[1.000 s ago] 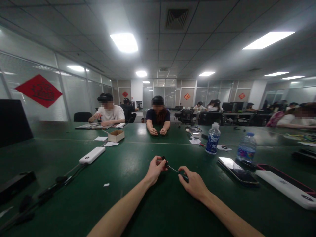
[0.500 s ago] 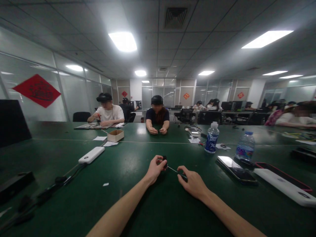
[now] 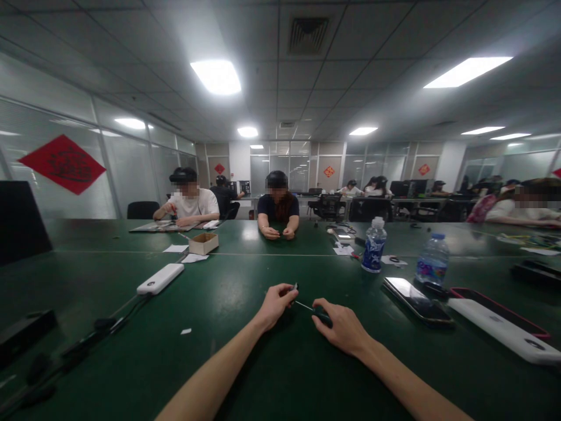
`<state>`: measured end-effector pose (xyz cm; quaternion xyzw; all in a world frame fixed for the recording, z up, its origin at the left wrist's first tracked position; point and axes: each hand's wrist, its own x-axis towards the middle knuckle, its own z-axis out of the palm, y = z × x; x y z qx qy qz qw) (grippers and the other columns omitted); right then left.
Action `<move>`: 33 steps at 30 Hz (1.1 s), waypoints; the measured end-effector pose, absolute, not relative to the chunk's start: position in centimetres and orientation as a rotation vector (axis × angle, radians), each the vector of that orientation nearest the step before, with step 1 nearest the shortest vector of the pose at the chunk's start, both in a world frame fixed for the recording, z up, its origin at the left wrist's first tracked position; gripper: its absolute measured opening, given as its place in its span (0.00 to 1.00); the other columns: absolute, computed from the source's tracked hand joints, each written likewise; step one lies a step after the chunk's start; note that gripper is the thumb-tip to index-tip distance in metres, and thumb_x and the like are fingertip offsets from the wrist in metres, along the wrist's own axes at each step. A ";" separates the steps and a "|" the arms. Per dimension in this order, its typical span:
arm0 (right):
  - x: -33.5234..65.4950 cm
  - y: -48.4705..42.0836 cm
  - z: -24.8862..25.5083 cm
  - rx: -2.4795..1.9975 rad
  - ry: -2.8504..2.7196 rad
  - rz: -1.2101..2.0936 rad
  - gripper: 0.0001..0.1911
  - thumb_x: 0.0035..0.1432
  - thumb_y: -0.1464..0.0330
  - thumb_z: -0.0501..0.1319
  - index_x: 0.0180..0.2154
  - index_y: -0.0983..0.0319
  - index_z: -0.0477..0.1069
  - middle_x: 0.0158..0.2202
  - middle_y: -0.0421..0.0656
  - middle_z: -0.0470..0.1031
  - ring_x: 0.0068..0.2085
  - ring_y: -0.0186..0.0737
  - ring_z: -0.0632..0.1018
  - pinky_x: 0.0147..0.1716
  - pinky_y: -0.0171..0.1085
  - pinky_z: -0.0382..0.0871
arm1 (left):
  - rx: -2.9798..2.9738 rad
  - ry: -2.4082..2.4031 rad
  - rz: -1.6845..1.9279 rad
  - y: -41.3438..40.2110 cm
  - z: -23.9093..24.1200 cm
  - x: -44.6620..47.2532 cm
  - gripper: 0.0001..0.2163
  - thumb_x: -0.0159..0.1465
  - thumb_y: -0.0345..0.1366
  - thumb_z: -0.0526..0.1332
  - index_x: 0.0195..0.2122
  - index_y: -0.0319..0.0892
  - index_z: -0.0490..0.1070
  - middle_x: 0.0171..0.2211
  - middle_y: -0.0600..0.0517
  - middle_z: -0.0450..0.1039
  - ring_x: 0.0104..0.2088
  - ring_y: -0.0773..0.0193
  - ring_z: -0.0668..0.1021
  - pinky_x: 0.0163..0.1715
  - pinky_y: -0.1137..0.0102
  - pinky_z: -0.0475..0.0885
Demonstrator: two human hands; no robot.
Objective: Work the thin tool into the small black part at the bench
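Observation:
In the head view my left hand [image 3: 277,305] is closed around a small black object [image 3: 296,287], mostly hidden by the fingers; its kind I cannot make out. My right hand [image 3: 339,324] grips the dark handle of a screwdriver [image 3: 322,317]. Its thin metal shaft points left toward the small black piece. Whether the tip touches that piece cannot be seen clearly. Both hands are just above the green table [image 3: 245,374], close together near the middle.
To the right lie a phone [image 3: 416,301], a white power bank [image 3: 502,330] and two bottles, one dark blue [image 3: 374,245], one clear [image 3: 432,260]. Leftward are another white power bank [image 3: 160,279], cables and a small cardboard box [image 3: 204,243]. A co-worker [image 3: 278,207] sits opposite.
The black piece in my left hand has turned and shows less of itself. The screwdriver has shifted slightly down with my right hand. The whole view has moved a little.

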<state>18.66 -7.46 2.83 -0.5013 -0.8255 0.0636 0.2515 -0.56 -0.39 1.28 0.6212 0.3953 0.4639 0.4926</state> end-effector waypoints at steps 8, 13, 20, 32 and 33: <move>18.1 -7.6 2.7 -1.412 -2.216 0.137 0.13 0.62 0.62 0.48 0.44 0.60 0.65 0.33 0.42 0.75 0.31 0.39 0.76 0.32 0.36 0.67 | 1.514 1.013 1.142 -0.5 1.4 -0.5 0.16 0.54 0.43 0.64 0.36 0.35 0.73 0.27 0.52 0.70 0.26 0.68 0.69 0.25 0.74 0.62; 17.9 -7.5 2.4 -1.468 -2.187 0.151 0.13 0.63 0.62 0.49 0.44 0.60 0.65 0.32 0.42 0.75 0.31 0.39 0.76 0.31 0.36 0.67 | 1.499 1.017 1.151 -0.4 1.4 -0.4 0.16 0.54 0.44 0.64 0.35 0.35 0.71 0.26 0.53 0.68 0.25 0.68 0.69 0.25 0.74 0.62; 17.8 -7.8 2.6 -1.489 -2.150 0.117 0.11 0.63 0.64 0.50 0.44 0.60 0.65 0.34 0.42 0.75 0.32 0.39 0.76 0.31 0.36 0.67 | 1.479 0.973 1.160 0.2 1.0 -0.6 0.19 0.52 0.49 0.64 0.33 0.36 0.70 0.25 0.54 0.67 0.26 0.67 0.70 0.25 0.74 0.63; 18.1 -8.0 3.3 -1.330 -2.234 0.094 0.11 0.62 0.66 0.52 0.45 0.62 0.66 0.36 0.43 0.75 0.33 0.38 0.76 0.33 0.34 0.68 | 1.484 0.928 1.098 -0.1 1.3 -1.1 0.19 0.53 0.48 0.64 0.36 0.36 0.71 0.28 0.52 0.69 0.28 0.67 0.70 0.27 0.74 0.65; 18.1 -8.1 3.4 -1.332 -2.232 0.084 0.11 0.62 0.66 0.52 0.45 0.62 0.66 0.36 0.43 0.75 0.33 0.38 0.76 0.33 0.34 0.68 | 1.484 0.930 1.108 0.0 1.2 -1.0 0.19 0.52 0.48 0.64 0.36 0.36 0.71 0.28 0.53 0.68 0.27 0.67 0.70 0.26 0.74 0.64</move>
